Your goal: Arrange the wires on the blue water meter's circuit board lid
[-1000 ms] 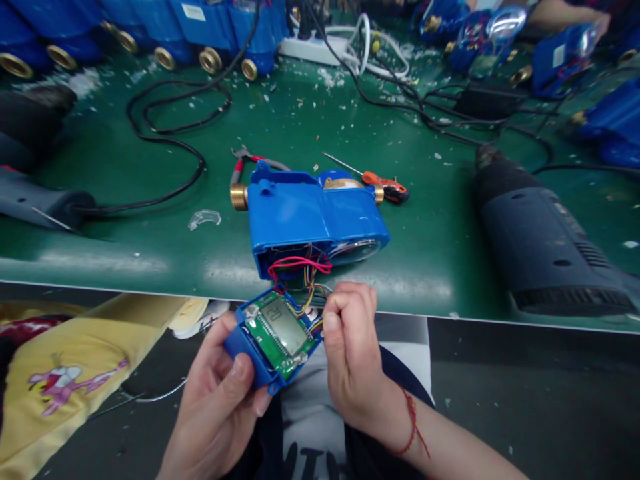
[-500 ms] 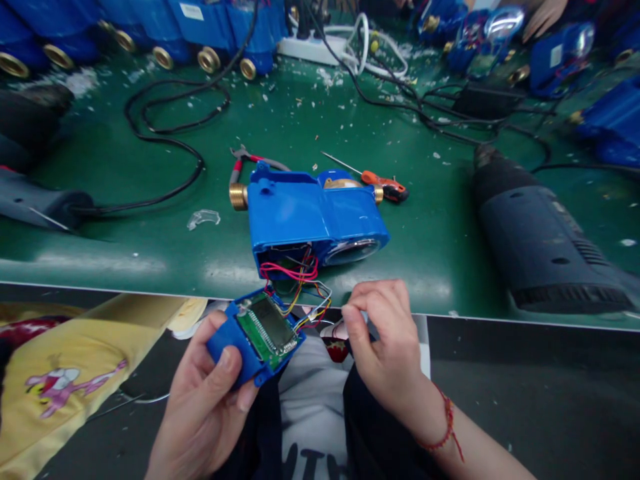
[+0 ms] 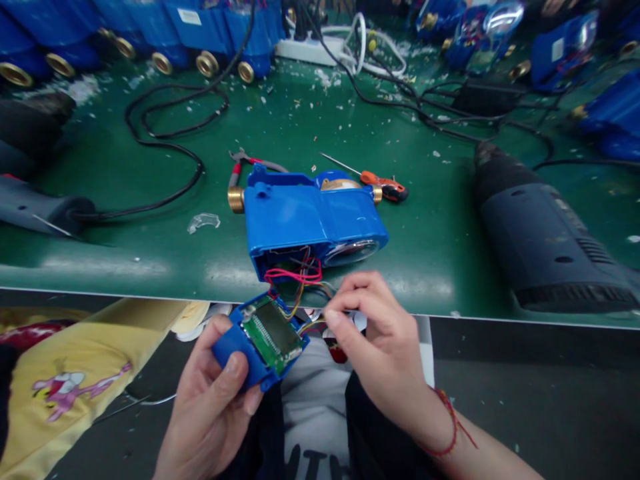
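Right hand point(image 3: 380, 333) is now pinching fragile wires point(image 3: 300, 277) (12 o'clock of module); left hand point(image 3: 220, 393) is clamping light blue display module point(image 3: 260, 340) by rigid edges.

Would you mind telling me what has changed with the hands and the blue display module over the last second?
The right hand opened from a fist beside the display module, drew off to the right, then came back to pinch the coloured wires. The left hand kept hold of the module, shifting it slightly left. The blue meter housing, screwdriver and drill stayed put.
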`<action>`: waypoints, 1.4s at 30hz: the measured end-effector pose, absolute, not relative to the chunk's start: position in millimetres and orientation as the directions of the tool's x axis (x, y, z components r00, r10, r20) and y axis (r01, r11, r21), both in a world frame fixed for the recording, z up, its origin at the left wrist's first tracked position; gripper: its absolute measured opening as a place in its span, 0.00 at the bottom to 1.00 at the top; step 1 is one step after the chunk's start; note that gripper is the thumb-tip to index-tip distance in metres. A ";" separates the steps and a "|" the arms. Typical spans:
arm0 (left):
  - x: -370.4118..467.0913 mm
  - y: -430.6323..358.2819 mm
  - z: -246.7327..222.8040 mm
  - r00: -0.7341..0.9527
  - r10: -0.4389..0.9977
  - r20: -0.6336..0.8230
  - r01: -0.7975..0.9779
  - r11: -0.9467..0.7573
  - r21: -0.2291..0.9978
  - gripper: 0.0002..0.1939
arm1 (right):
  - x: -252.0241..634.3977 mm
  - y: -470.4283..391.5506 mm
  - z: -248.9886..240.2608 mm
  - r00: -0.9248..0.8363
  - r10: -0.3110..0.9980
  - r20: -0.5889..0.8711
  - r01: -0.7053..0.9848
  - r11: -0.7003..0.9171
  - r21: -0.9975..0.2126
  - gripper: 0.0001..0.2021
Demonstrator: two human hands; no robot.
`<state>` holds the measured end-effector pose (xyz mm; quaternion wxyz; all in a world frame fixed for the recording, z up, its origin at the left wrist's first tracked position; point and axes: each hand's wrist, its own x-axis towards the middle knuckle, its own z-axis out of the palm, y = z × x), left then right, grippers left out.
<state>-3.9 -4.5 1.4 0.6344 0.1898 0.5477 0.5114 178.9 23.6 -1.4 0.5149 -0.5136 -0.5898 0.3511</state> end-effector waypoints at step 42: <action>2.7 -1.3 8.8 -0.092 0.861 -0.501 -0.498 0.396 0.772 0.21 | 184.4 24.1 -1.7 -0.130 0.956 0.262 0.477 0.292 -0.829 0.08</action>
